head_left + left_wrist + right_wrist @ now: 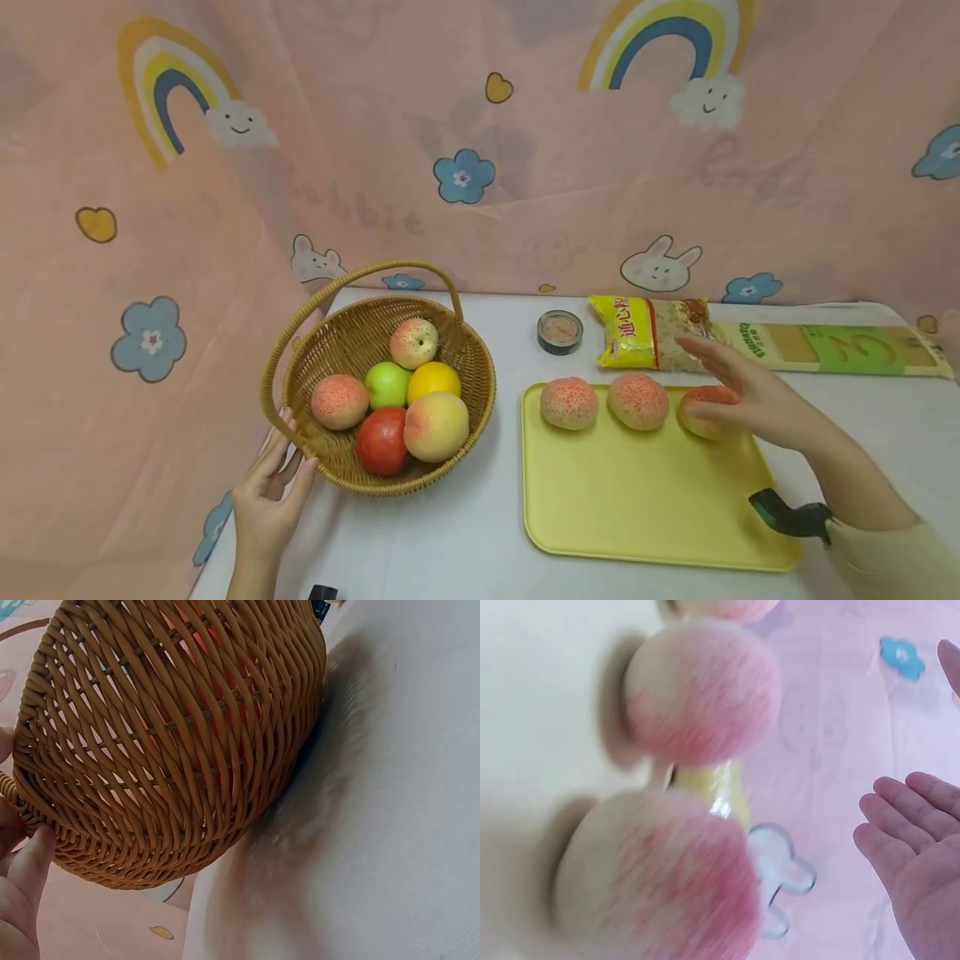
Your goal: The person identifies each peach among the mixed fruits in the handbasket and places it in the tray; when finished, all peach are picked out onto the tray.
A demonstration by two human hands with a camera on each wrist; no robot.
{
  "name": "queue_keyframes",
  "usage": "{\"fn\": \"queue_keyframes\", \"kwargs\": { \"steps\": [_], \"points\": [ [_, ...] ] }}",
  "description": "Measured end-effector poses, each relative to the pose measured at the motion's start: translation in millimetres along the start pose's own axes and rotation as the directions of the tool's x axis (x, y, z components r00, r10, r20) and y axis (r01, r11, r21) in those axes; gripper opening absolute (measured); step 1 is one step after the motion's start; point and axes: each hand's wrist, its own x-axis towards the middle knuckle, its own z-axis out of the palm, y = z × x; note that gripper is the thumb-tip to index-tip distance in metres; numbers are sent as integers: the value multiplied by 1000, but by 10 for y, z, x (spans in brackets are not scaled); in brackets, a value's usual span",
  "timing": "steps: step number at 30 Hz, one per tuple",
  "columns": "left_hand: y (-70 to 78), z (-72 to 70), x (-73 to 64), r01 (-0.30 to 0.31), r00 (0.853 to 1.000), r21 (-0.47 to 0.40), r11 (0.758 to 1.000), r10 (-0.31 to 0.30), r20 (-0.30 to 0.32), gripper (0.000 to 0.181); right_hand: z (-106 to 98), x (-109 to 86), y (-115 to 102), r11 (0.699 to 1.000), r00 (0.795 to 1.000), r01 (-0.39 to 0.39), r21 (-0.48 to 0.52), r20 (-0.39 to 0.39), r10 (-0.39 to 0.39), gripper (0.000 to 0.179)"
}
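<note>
My left hand [266, 492] holds the left side of a wicker basket [480, 417] where its arched handle [360, 271] meets the rim. In the left wrist view, fingertips [37, 851] lie against the basket's woven rim. Inside the basket are a red apple [381, 440], a green apple [387, 385], an orange [435, 381] and several peaches [437, 427]. My right hand [757, 396], thumb and fingers spread, hovers over the rightmost peach [701, 423] on a yellow tray [645, 508]. The right wrist view shows that hand apart from the peaches [660, 885].
Two more peaches, a left one [569, 403] and a middle one [637, 402], sit along the tray's back edge. Behind the tray lie a yellow food packet [637, 333] and a long green-labelled noodle pack [847, 348]. A small round tin [559, 332] stands near the patterned curtain [525, 225].
</note>
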Motion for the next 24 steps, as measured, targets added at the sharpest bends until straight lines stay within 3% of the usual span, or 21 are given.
{"fn": "queue_keyframes", "kwargs": {
  "steps": [7, 13, 21, 24],
  "points": [
    [0, 0, 0, 6, 1000, 22, 1000, -6, -4, 57, 233, 340, -429, 999, 993, 32, -41, 114, -27, 78],
    [1, 6, 0, 8, 1000, 33, 999, -7, -7, 57, 558, 589, -675, 992, 971, 123, -19, 208, -116, 80],
    [2, 0, -12, 14, 1000, 20, 1000, -14, -5, 58, 973, 904, -979, 959, 905, 282, 17, 327, -272, 80],
    [-1, 0, -14, 12, 1000, 20, 1000, -12, -3, 59, 1097, 1024, -1074, 953, 878, 301, 24, 382, -287, 79]
  ]
}}
